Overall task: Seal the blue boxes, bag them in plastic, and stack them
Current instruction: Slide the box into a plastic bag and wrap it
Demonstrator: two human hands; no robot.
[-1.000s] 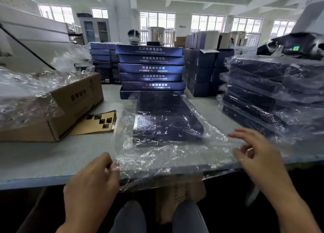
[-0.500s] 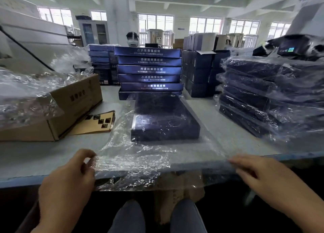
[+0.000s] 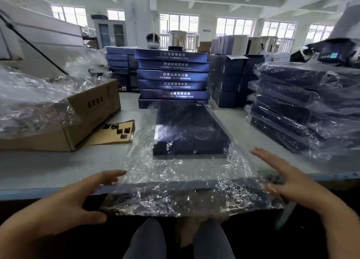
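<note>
A dark blue box [image 3: 191, 130] lies flat on the grey table [image 3: 39, 165], inside a clear plastic bag [image 3: 183, 178]. The bag's open end hangs over the table's near edge. My left hand [image 3: 78, 198] grips the bag's near left corner, thumb below and fingers above. My right hand [image 3: 288, 180] holds the bag's right edge with fingers spread, its thumb showing through the plastic. Behind the box stands a stack of unbagged blue boxes [image 3: 173, 77]. A stack of bagged boxes [image 3: 292, 106] stands at the right.
A cardboard carton [image 3: 83, 120] heaped with loose plastic bags [image 3: 33, 95] sits at the left. A brown sheet with dark stickers [image 3: 116, 134] lies beside it. More dark boxes [image 3: 229, 81] are piled at the back. My knees are below the table edge.
Both hands took hold of the bag's open end and drew it toward me over the table edge. The plastic now lies flatter and the box sits deeper in the bag.
</note>
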